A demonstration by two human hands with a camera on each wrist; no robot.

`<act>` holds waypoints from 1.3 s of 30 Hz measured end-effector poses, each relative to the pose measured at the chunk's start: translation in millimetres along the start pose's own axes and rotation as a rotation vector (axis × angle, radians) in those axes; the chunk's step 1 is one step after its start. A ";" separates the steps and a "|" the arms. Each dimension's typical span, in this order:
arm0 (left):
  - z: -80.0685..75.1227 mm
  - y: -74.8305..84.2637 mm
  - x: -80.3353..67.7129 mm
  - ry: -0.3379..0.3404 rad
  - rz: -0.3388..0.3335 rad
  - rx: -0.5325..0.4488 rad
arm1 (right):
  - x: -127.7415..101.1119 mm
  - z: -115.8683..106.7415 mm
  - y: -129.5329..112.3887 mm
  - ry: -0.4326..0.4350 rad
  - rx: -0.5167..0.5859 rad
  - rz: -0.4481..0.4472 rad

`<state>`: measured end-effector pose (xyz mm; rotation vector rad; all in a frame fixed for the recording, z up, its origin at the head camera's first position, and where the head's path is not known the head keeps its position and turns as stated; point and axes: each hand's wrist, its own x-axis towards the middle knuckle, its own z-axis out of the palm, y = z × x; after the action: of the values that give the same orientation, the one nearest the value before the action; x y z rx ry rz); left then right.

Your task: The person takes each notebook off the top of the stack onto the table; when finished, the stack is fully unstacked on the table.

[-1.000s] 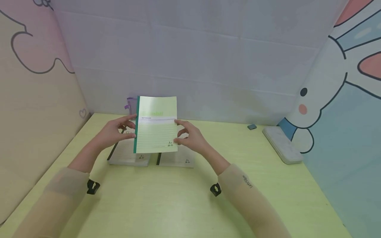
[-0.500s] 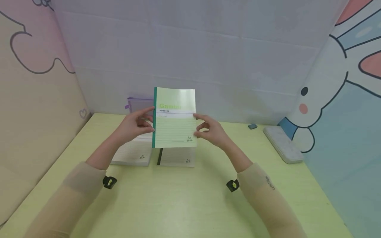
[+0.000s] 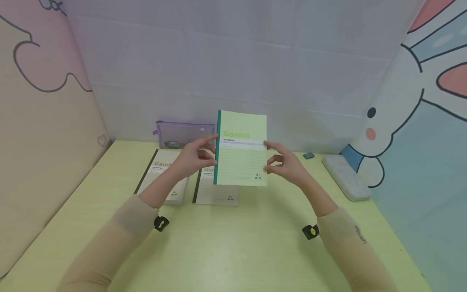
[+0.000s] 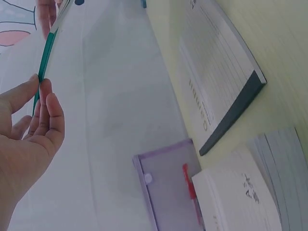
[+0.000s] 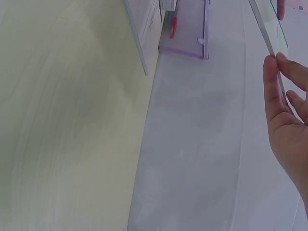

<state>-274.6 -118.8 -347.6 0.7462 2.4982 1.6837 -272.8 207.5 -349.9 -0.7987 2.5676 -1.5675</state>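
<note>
A notebook with a green spine (image 3: 240, 152) is held up above the table, its cover facing the head camera. My left hand (image 3: 195, 156) pinches its spine edge, also seen in the left wrist view, where fingers and thumb close on the green strip (image 4: 46, 55). On the opposite edge, my right hand (image 3: 288, 164) pinches the notebook between thumb and fingers. Beneath and left of it lies a black-spined notebook (image 3: 215, 194), partly covered by the raised one. Farther left is a thick stack of notebooks (image 3: 176, 194), which my left forearm partly hides.
A purple mesh zip pouch (image 3: 182, 132) leans against the back wall, with a red pen (image 4: 188, 180) inside. A small dark blue block (image 3: 308, 155) and a pale grey case (image 3: 346, 177) lie on the right of the yellow table (image 3: 233, 251).
Both hands have carried the green-spined notebook to the right, away from the stack. More of the purple pouch and the black-spined notebooks now shows.
</note>
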 end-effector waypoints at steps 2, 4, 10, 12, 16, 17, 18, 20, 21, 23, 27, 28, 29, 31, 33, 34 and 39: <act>9.5 -0.8 3.9 -0.008 0.003 -0.024 | -5.4 -6.2 5.9 -0.005 0.007 0.004; 19.2 -2.6 8.4 -0.018 0.003 -0.044 | -10.4 -12.6 12.6 -0.010 0.014 0.015; 47.5 -8.7 21.9 -0.057 -0.013 -0.049 | -23.4 -28.9 33.5 -0.011 0.006 0.068; 56.1 -11.6 25.9 -0.064 -0.025 -0.046 | -26.5 -33.4 40.0 -0.011 0.000 0.083; 72.2 -19.4 33.6 -0.066 -0.045 -0.033 | -32.0 -41.2 52.6 -0.013 -0.026 0.111; 76.5 -22.1 35.7 -0.068 -0.055 -0.030 | -33.3 -42.9 55.7 -0.013 -0.030 0.119; 80.7 -24.5 37.5 -0.070 -0.060 -0.028 | -34.6 -44.5 58.9 -0.014 -0.039 0.129; 88.9 -29.4 41.0 -0.075 -0.069 -0.019 | -37.3 -47.5 65.7 -0.025 -0.049 0.145; 92.9 -31.6 42.6 -0.077 -0.075 -0.014 | -38.5 -48.5 69.1 -0.029 -0.051 0.161; 100.2 -36.9 45.5 -0.081 -0.089 0.003 | -40.6 -49.6 76.1 -0.044 -0.054 0.191; 110.7 -46.8 49.8 -0.090 -0.117 0.062 | -43.3 -48.9 90.3 -0.064 -0.049 0.238; 112.5 -49.7 50.8 -0.097 -0.124 0.081 | -43.5 -48.3 93.3 -0.068 -0.044 0.244; 114.0 -52.2 51.6 -0.103 -0.131 0.101 | -43.7 -47.7 96.5 -0.075 -0.040 0.248; 116.4 -58.2 53.4 -0.119 -0.144 0.130 | -43.7 -46.3 102.5 -0.093 -0.027 0.257; 118.0 -64.0 54.9 -0.143 -0.149 0.165 | -43.3 -44.7 108.0 -0.118 -0.019 0.270; 118.8 -66.9 55.3 -0.156 -0.149 0.180 | -42.9 -43.9 110.6 -0.133 -0.021 0.278; 121.3 -74.9 54.9 -0.214 -0.160 0.257 | -40.2 -40.5 120.9 -0.199 -0.029 0.287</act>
<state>-315.2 -13.8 -450.9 0.6811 2.5683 1.1807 -298.8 302.1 -440.7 -0.5278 2.4363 -1.3011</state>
